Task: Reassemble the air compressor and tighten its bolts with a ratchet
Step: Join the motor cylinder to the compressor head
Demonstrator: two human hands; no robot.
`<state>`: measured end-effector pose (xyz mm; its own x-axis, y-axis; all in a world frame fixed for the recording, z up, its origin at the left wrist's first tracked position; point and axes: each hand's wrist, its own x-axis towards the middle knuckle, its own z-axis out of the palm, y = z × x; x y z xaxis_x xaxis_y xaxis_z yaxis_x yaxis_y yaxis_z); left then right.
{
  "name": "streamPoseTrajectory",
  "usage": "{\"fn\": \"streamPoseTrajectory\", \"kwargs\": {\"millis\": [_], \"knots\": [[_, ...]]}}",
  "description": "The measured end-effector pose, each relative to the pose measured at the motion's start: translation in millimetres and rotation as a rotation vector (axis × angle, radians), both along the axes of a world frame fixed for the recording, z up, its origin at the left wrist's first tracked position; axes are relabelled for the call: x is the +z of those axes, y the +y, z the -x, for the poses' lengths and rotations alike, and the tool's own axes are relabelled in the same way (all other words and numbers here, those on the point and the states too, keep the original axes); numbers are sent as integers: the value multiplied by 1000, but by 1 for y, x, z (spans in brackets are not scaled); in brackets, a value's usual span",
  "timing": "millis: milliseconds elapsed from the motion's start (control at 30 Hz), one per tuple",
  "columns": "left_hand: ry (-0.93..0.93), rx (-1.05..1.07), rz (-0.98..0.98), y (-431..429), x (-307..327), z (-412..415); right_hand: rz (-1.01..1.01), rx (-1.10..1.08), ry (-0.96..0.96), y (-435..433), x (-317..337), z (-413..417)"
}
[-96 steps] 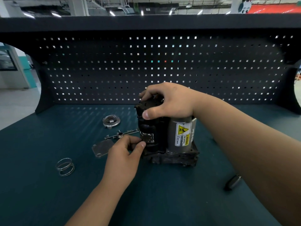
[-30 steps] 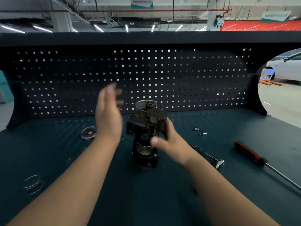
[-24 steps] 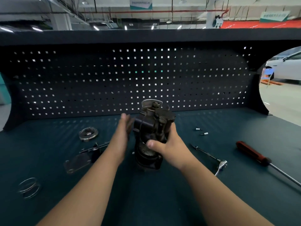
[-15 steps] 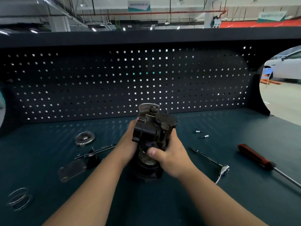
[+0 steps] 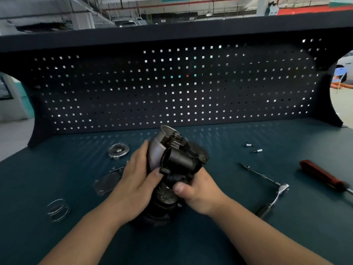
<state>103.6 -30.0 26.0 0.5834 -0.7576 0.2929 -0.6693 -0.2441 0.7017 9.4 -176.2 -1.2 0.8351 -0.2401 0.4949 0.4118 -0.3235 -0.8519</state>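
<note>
While left hand [image 5: 136, 181] and right hand [image 5: 199, 195] clasp the tilted compressor [image 5: 178, 159], ratchet [image 5: 282, 188] lying to its right, spring [image 5: 57, 209] at left

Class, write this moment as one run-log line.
left hand + right hand: holding compressor, tilted | ratchet: untouched, right | spring: left

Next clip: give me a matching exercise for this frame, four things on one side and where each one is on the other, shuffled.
1 air compressor
2 spring
3 ratchet
4 screwdriver

A far right of the bench
B held by left hand and right hand
C near left, lying on the bench
D between right hand and screwdriver

Pairs: 1-B, 2-C, 3-D, 4-A
</note>
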Motion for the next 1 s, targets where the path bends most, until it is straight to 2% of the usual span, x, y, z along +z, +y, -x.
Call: {"fn": "streamPoseTrajectory", "kwargs": {"millis": [133, 300, 500, 667, 767, 900, 967, 1000], "knots": [[-126, 41, -61, 9, -9, 0, 47, 7, 77, 1, 7, 7], [-125, -6, 50, 15, -13, -3, 158, 6, 216, 5, 12, 13], [-86, -32, 148, 17, -18, -2, 167, -56, 197, 6, 10, 18], [-24, -36, 255, 43, -20, -4, 369, -102, 194, 17, 16, 14], [6, -50, 271, 50, -17, -1, 285, -50, 124, 23, 19, 2], [-13, -168, 297, 46, -8, -2, 166, 12, 130, 36, 31, 2], [98, -240, 382, 45, -3, -3, 102, -69, 111, 45, 42, 0], [222, -266, 436, 45, -2, -4, 83, -136, 116, 52, 49, -1]]}}
